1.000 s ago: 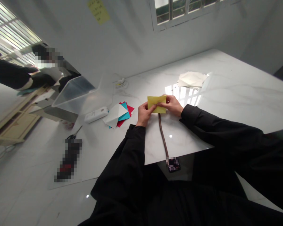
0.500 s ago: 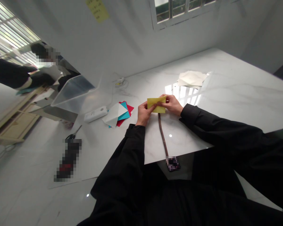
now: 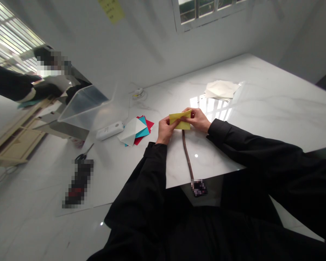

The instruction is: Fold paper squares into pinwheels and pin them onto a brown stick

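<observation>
A small folded sheet of yellow paper is held up between my two hands above the marble-patterned table. My left hand pinches its left part, thumb across the near face. My right hand grips the upper right edge, with its thumb pressed on the paper close to the left thumb; the fingers behind the sheet are partly hidden. Below the paper a thin brown strap or cord runs toward the table's near edge, ending at a pixelated dark item.
Left of my hands lie white, blue and red papers, beside a white power strip. Scissors and a blurred-out dark object are further left. Cream papers lie at the back. A clear plastic bin and another person are at far left.
Both hands keep their hold on the yellow paper, almost unmoved. The whole view has shifted very slightly.
</observation>
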Demonstrator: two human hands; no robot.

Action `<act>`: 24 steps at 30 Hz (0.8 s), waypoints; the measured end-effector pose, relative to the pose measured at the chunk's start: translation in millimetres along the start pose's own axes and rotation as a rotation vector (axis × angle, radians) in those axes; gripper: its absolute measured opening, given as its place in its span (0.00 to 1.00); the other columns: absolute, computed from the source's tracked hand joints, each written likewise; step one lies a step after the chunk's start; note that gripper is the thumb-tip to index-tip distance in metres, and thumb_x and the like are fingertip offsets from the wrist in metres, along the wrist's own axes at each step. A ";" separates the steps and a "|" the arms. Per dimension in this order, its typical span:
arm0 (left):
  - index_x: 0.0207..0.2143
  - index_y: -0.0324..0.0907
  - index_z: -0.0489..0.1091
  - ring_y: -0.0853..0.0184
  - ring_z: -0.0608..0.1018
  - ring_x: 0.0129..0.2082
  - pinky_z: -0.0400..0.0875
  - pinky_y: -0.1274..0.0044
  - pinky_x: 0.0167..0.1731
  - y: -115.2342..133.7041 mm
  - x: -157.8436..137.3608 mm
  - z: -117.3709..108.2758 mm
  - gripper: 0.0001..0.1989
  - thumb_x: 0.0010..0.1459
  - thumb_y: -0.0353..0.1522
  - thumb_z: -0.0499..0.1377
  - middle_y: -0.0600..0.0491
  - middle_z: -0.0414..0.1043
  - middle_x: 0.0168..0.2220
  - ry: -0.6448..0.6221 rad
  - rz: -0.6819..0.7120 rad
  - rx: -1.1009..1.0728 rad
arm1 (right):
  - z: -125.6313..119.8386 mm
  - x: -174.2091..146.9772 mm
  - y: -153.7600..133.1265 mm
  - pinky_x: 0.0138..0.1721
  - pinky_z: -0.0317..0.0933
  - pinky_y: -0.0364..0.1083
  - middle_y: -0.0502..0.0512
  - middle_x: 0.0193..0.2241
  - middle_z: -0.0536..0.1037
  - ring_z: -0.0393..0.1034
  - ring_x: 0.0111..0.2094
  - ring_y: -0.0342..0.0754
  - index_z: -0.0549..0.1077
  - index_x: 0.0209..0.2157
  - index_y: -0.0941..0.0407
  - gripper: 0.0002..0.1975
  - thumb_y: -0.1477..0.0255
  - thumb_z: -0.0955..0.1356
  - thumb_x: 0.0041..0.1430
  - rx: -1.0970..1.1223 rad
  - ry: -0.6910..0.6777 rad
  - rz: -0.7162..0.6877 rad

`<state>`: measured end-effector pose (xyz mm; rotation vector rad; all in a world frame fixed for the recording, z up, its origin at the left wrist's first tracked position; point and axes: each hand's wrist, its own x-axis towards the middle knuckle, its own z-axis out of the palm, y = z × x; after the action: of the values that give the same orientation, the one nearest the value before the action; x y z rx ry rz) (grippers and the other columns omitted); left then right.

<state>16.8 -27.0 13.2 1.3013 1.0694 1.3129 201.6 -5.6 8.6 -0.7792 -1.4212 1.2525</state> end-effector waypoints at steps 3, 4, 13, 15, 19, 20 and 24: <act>0.39 0.38 0.83 0.63 0.81 0.36 0.76 0.71 0.42 0.3 -0.4 0.5 0.27 0.41 0.47 0.79 0.49 0.84 0.37 0.003 0.000 -0.004 | 0.2 -0.1 -1.4 0.32 0.66 0.45 0.51 0.27 0.78 0.70 0.29 0.46 0.77 0.34 0.56 0.23 0.54 0.81 0.46 -0.007 -0.002 -0.005; 0.39 0.38 0.83 0.62 0.81 0.36 0.76 0.71 0.42 0.4 -0.4 0.7 0.27 0.41 0.47 0.79 0.49 0.84 0.37 0.004 -0.001 -0.004 | 0.2 -0.2 -1.9 0.31 0.66 0.45 0.51 0.27 0.78 0.70 0.29 0.46 0.77 0.34 0.56 0.23 0.54 0.81 0.46 -0.015 -0.003 -0.007; 0.39 0.37 0.83 0.61 0.82 0.36 0.76 0.70 0.43 -1.0 1.0 0.2 0.29 0.41 0.48 0.79 0.48 0.83 0.36 -0.007 -0.003 -0.009 | -0.9 -0.3 -1.4 0.32 0.67 0.46 0.52 0.28 0.78 0.70 0.30 0.47 0.78 0.35 0.56 0.23 0.54 0.80 0.48 -0.063 -0.011 -0.025; 0.39 0.38 0.83 0.60 0.82 0.37 0.76 0.70 0.43 -1.6 1.2 0.1 0.29 0.41 0.48 0.79 0.48 0.84 0.37 -0.010 -0.006 -0.011 | -0.9 -0.1 -0.8 0.32 0.67 0.46 0.52 0.28 0.78 0.70 0.30 0.47 0.78 0.35 0.56 0.22 0.54 0.80 0.48 -0.060 -0.013 -0.028; 0.39 0.37 0.83 0.59 0.82 0.38 0.77 0.70 0.42 -2.0 1.4 0.2 0.30 0.40 0.49 0.79 0.47 0.84 0.36 -0.011 -0.004 -0.001 | -1.2 0.1 -0.1 0.31 0.66 0.46 0.51 0.28 0.78 0.70 0.30 0.47 0.78 0.35 0.56 0.23 0.53 0.80 0.47 -0.058 -0.012 -0.025; 0.39 0.38 0.83 0.60 0.82 0.37 0.77 0.70 0.42 -1.8 1.4 0.3 0.30 0.40 0.50 0.79 0.48 0.84 0.36 -0.010 -0.001 0.003 | -1.4 0.2 0.2 0.31 0.66 0.46 0.51 0.28 0.78 0.70 0.30 0.47 0.78 0.35 0.56 0.23 0.53 0.80 0.47 -0.061 -0.010 -0.023; 0.37 0.38 0.83 0.62 0.81 0.35 0.76 0.72 0.40 -1.3 1.3 0.6 0.29 0.40 0.50 0.79 0.49 0.83 0.35 0.001 0.009 0.025 | -2.3 0.8 3.4 0.30 0.65 0.45 0.52 0.28 0.77 0.69 0.30 0.46 0.78 0.35 0.56 0.23 0.53 0.80 0.48 -0.080 -0.008 -0.023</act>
<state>17.5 -25.5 12.1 1.3258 1.0844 1.3111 203.1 -3.4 5.4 -0.8107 -1.4896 1.1889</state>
